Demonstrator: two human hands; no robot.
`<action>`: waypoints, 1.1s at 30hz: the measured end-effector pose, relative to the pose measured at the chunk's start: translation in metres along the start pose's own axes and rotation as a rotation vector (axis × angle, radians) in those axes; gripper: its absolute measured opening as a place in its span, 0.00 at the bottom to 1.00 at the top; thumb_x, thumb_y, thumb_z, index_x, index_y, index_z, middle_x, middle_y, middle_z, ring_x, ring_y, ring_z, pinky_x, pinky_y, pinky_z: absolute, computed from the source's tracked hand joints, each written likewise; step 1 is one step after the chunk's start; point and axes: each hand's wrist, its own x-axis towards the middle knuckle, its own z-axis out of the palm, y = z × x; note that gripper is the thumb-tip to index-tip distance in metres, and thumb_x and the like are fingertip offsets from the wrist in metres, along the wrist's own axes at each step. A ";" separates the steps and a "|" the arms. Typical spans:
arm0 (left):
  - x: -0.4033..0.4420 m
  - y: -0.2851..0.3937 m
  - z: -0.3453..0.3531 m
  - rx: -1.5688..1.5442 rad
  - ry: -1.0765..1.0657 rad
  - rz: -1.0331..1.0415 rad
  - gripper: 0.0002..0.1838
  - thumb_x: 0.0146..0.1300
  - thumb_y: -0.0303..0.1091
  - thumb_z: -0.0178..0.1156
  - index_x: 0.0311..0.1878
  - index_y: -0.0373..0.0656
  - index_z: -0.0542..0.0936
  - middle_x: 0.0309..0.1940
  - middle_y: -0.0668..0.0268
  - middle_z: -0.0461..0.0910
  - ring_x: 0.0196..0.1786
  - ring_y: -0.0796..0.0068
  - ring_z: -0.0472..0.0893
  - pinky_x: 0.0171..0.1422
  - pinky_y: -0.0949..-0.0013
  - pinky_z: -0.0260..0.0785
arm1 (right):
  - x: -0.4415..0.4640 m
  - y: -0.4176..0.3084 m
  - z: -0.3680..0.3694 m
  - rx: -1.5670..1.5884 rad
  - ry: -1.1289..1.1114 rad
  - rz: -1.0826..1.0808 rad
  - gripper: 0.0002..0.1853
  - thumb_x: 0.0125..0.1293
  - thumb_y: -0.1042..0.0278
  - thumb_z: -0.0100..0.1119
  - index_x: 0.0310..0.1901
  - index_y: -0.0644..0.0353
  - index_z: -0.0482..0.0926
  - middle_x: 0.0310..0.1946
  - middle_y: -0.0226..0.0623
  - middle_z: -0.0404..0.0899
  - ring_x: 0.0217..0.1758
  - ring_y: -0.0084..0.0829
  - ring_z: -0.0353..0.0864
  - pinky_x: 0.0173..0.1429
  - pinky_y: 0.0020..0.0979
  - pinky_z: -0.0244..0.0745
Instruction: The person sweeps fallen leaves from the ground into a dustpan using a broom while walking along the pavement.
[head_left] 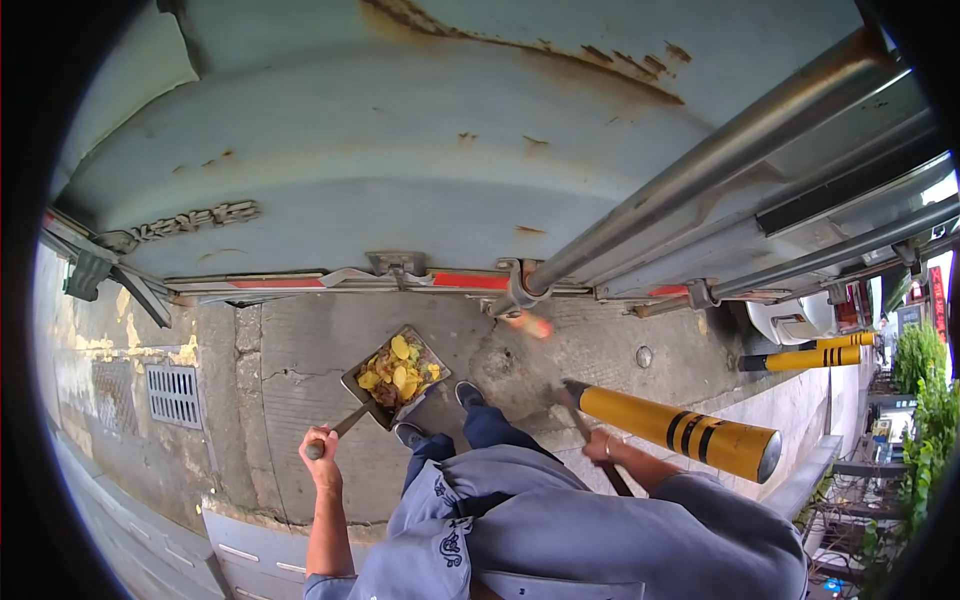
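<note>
My left hand (319, 442) is closed round the end of a handle (352, 420). That handle runs to a square metal dustpan (381, 416) on the ground by my feet. Yellow leaves and other litter (398, 370) fill the dustpan. On the right, my right hand (599, 447) grips a long dark stick (583, 425), whose far end is blurred near the base of a yellow and black bollard (680, 425). What is at that far end cannot be made out.
A grey truck body (400, 220) with rust marks and a metal bar (700, 160) spans the area ahead. A drain grate (174, 396) lies at the left. More bollards (800, 358) and green plants (925, 400) stand at the right.
</note>
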 end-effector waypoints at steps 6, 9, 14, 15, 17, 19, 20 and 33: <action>0.002 -0.014 -0.010 -0.021 0.050 -0.021 0.11 0.40 0.20 0.51 0.13 0.41 0.61 0.15 0.71 0.61 0.24 0.80 0.62 0.47 0.70 0.58 | -0.069 -0.014 -0.003 0.114 -0.296 -0.443 0.10 0.43 0.67 0.48 0.20 0.67 0.70 0.13 0.38 0.71 0.14 0.28 0.71 0.19 0.26 0.65; -0.005 -0.011 -0.041 -0.002 0.185 -0.006 0.11 0.43 0.22 0.51 0.13 0.42 0.60 0.14 0.71 0.60 0.20 0.81 0.60 0.46 0.71 0.59 | -0.078 -0.058 -0.013 0.071 -0.246 -0.538 0.09 0.43 0.68 0.47 0.21 0.67 0.69 0.14 0.40 0.71 0.13 0.29 0.71 0.18 0.27 0.66; -0.037 -0.013 -0.075 -0.113 0.333 0.035 0.11 0.42 0.25 0.52 0.12 0.42 0.61 0.13 0.71 0.60 0.22 0.81 0.62 0.49 0.66 0.58 | -0.046 -0.155 -0.054 -0.310 0.004 -0.455 0.09 0.42 0.73 0.45 0.22 0.71 0.69 0.13 0.45 0.71 0.13 0.32 0.73 0.19 0.31 0.70; -0.044 -0.014 -0.081 -0.113 0.369 0.039 0.11 0.42 0.25 0.52 0.12 0.42 0.61 0.13 0.71 0.60 0.22 0.81 0.62 0.49 0.66 0.58 | -0.030 -0.172 -0.052 -0.354 0.016 -0.454 0.09 0.42 0.73 0.45 0.23 0.72 0.70 0.13 0.46 0.71 0.13 0.32 0.74 0.19 0.31 0.70; -0.056 -0.019 -0.091 -0.138 0.442 0.054 0.11 0.43 0.25 0.52 0.12 0.43 0.62 0.13 0.72 0.60 0.21 0.82 0.61 0.49 0.67 0.58 | -0.001 -0.205 -0.041 -0.422 0.016 -0.450 0.09 0.42 0.73 0.45 0.21 0.72 0.69 0.12 0.45 0.71 0.12 0.32 0.73 0.19 0.31 0.70; -0.064 -0.026 -0.098 -0.139 0.517 0.031 0.11 0.42 0.25 0.53 0.12 0.42 0.63 0.13 0.72 0.61 0.22 0.82 0.63 0.44 0.70 0.61 | 0.018 -0.225 -0.027 -0.492 -0.010 -0.432 0.09 0.41 0.73 0.45 0.17 0.73 0.69 0.11 0.44 0.71 0.12 0.32 0.73 0.18 0.31 0.69; -0.068 -0.028 -0.099 -0.149 0.550 0.011 0.11 0.41 0.25 0.54 0.12 0.43 0.63 0.14 0.72 0.61 0.23 0.81 0.63 0.41 0.72 0.61 | 0.022 -0.229 -0.016 -0.532 -0.036 -0.454 0.09 0.41 0.73 0.45 0.15 0.73 0.69 0.10 0.44 0.70 0.12 0.32 0.73 0.19 0.31 0.69; -0.147 -0.029 -0.199 -0.278 1.111 0.141 0.12 0.37 0.21 0.55 0.10 0.43 0.62 0.11 0.75 0.59 0.20 0.84 0.61 0.32 0.77 0.58 | 0.022 -0.275 0.015 -0.885 -0.195 -1.049 0.15 0.41 0.61 0.60 0.25 0.65 0.71 0.19 0.33 0.72 0.22 0.20 0.68 0.27 0.25 0.66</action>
